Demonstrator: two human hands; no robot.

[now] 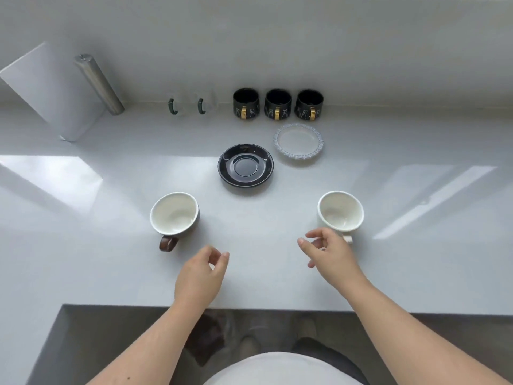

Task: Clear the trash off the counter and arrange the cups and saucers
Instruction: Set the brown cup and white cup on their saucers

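head view looks steeply down; counter (83,218) close

Both hands, left hand (201,269) and right hand (329,250), hover empty over the white counter (83,259); the right hand perhaps touches the white cup (341,212).

Clear cups (191,105), two, by the back wall: bodies are blending into the pale counter (111,273), only the green handles are showing plainly. 
White cup (341,212): the right hand (331,252) is covering most of its handle; touching or not cannot be told. 
Black cups (277,104), three: the white figures are reading too small to identify. 
Black saucer (245,165): the marking near its far rim is too small to read. 
Forearms: both are running off the bottom edge. 
White box (52,93), far left: its corner is being cut by the frame edge. 
Floor below the counter edge: blurred shapes, unidentifiable.
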